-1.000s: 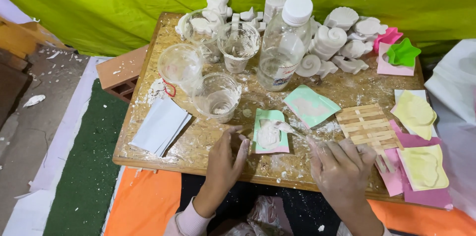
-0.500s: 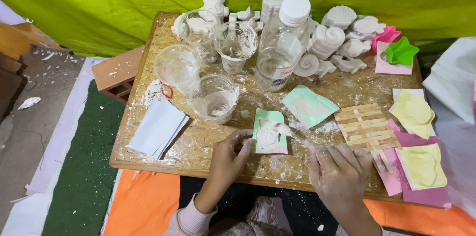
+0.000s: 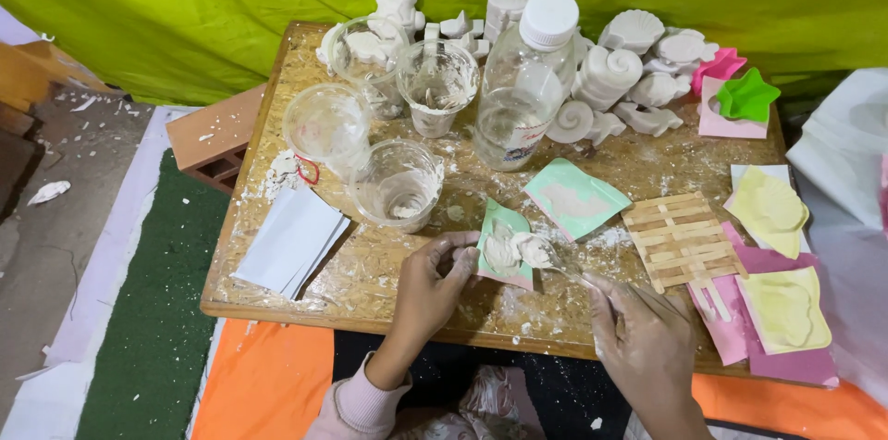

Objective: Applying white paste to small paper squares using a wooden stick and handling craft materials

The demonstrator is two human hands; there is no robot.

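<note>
White plaster fills the small green mould (image 3: 504,250) that sits near the front edge of our bench (image 3: 305,301). In the head view, our left hand (image 3: 430,287) has its fingers curled against the mould's left edge, steadying it. Our right hand (image 3: 647,347) is closed around the handle of a spoon (image 3: 553,260), whose bowl rests on the wet plaster in the mould. Both hands are dusted white.

Just behind the mould lies a second green mould (image 3: 575,199), flat and lightly smeared. To its right we see a raft of wooden sticks (image 3: 680,238), and beyond that two yellow moulds (image 3: 772,209) resting on pink sheets (image 3: 740,334) at the bench's right end.

Left of the mould stands a clear plastic cup (image 3: 400,185) with plaster residue, with three more clear cups (image 3: 326,125) behind it. A clear plastic bottle (image 3: 523,88) with a white cap rises in the middle. Along the back edge sits a row of white plaster shells (image 3: 622,70) and other figures, beside a green star mould (image 3: 747,96) on a pink one.

A stack of white paper (image 3: 291,241) lies at the bench's front left corner. A brick (image 3: 215,135) sits beside the bench on the left, and a green tarpaulin (image 3: 185,5) hangs behind.
</note>
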